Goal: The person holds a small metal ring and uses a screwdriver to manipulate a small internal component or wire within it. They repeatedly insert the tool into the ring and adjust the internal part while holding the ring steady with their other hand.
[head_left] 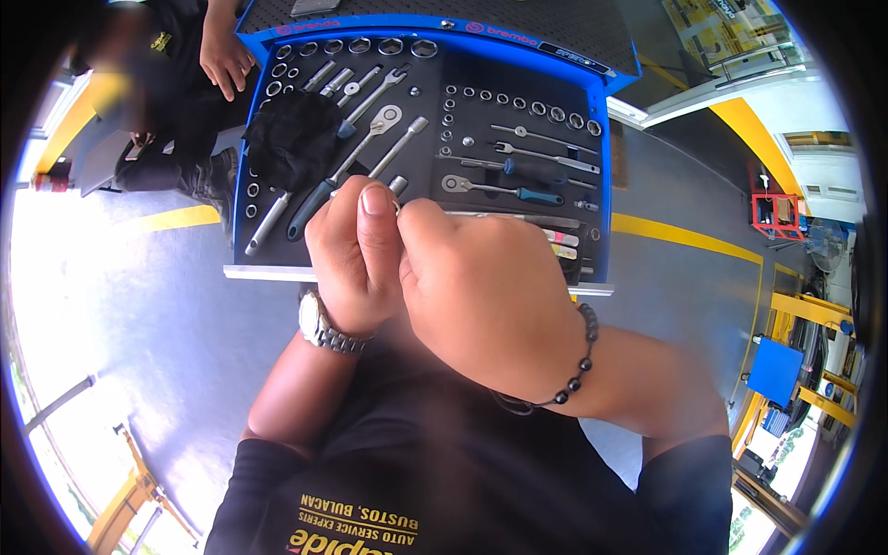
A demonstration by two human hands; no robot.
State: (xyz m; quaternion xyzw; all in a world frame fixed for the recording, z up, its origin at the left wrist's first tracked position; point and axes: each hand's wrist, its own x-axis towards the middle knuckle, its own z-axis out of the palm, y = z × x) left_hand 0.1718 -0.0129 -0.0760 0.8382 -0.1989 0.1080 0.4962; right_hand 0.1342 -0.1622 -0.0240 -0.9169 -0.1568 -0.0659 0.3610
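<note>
My left hand (351,254), with a watch on its wrist, is closed with the thumb up along the curled fingers. My right hand (486,282), a dark bead bracelet at its wrist, is curled closed against it. A tiny glint shows where the two meet, but whatever they hold is hidden. Both are above the near edge of an open blue tool drawer (606,176). Beyond them, in dark foam, lie a large ratchet (384,120), a long extension bar (407,143), and a smaller blue-handled ratchet (509,191). A crumpled black cloth (291,139) covers tools on the drawer's left side.
Rows of sockets (390,48) line the foam. At the far left another person's hand (225,60) hangs beside the cabinet. Yellow lines (689,236) cross the grey floor. A red stand (775,215) and yellow equipment with a blue panel (775,372) are off to the right.
</note>
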